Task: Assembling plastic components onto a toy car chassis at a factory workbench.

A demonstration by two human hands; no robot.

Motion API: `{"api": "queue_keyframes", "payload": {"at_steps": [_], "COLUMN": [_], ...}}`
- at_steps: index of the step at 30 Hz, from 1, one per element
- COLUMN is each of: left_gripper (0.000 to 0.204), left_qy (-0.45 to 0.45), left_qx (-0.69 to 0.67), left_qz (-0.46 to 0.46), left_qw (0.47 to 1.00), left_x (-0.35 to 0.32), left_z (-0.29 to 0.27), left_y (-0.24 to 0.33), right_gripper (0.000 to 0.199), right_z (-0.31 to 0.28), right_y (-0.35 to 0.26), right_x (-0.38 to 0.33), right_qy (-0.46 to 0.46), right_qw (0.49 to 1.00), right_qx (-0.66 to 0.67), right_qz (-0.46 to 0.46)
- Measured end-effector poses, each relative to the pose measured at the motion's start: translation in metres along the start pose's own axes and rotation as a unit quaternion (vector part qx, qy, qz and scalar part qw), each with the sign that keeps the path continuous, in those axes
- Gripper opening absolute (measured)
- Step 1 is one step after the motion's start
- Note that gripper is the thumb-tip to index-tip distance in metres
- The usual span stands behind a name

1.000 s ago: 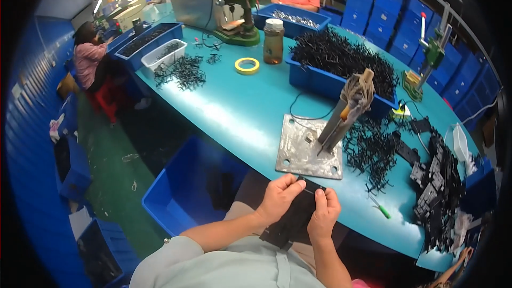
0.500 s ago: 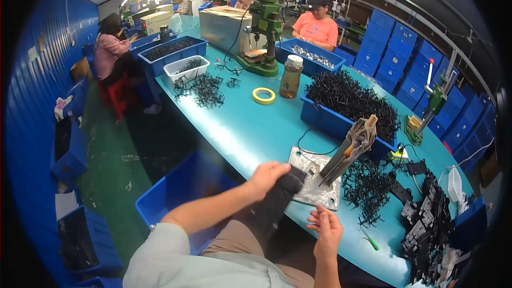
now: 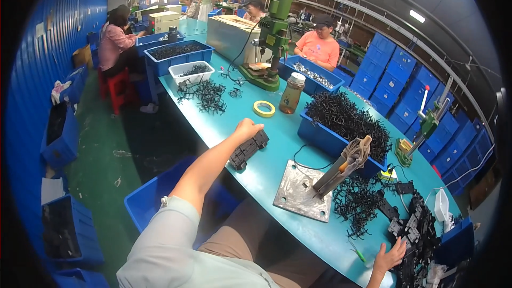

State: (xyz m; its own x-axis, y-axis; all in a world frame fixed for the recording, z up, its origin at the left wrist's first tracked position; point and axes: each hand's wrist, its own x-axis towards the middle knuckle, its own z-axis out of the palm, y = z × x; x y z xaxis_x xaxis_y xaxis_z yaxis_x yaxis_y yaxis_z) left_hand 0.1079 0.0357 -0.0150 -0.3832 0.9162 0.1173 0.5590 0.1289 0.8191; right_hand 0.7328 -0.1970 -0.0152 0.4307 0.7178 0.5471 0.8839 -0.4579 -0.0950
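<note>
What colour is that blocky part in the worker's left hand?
The blocky part in the left hand is black; the head view shows it.

The person wears a shirt [image 3: 170, 266] of pale grey-green colour. Its left sleeve [image 3: 178, 218] is short and loose, and it ends near the elbow. At the sleeve edge there is a small pale piece [image 3: 164, 200], too small to identify. The trousers [image 3: 229, 242] are brownish beige. The left hand [image 3: 248, 129] and right hand [image 3: 389, 258] are bare.
</note>
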Motion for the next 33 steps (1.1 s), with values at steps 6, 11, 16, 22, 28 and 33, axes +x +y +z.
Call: {"api": "queue_keyframes", "payload": {"at_steps": [6,11,16,22,28,33], "left_gripper": [0.045,0.04,0.035,0.028,0.027,0.011], "left_qy": [-0.024,0.03,0.128,0.194,0.188,-0.041], "left_qx": [0.182,0.222,0.223,0.087,0.041,-0.17], "left_qz": [0.03,0.076,0.147,0.33,0.414,0.404], "left_qw": [0.983,0.972,0.955,0.92,0.89,0.898], "left_x": [-0.011,-0.025,-0.043,-0.089,-0.162,-0.221], "left_z": [0.008,0.019,0.023,0.023,0.022,0.04], "left_y": [0.01,0.011,0.011,0.014,0.037,0.062], "right_gripper": [0.06,0.044,0.028,0.019,0.016,0.02], "right_z": [0.02,0.048,0.042,0.025,-0.079,-0.057], "right_y": [0.024,0.047,0.045,0.046,-0.02,0.005], "right_x": [0.009,0.021,0.028,0.045,0.014,0.018], "right_qy": [-0.072,-0.01,0.146,0.201,0.24,0.175], "right_qw": [0.997,0.996,0.968,0.952,0.881,0.947], "right_qx": [-0.021,0.028,0.085,0.2,0.407,0.236], "right_qz": [-0.026,-0.089,-0.185,-0.114,0.027,-0.132]}}
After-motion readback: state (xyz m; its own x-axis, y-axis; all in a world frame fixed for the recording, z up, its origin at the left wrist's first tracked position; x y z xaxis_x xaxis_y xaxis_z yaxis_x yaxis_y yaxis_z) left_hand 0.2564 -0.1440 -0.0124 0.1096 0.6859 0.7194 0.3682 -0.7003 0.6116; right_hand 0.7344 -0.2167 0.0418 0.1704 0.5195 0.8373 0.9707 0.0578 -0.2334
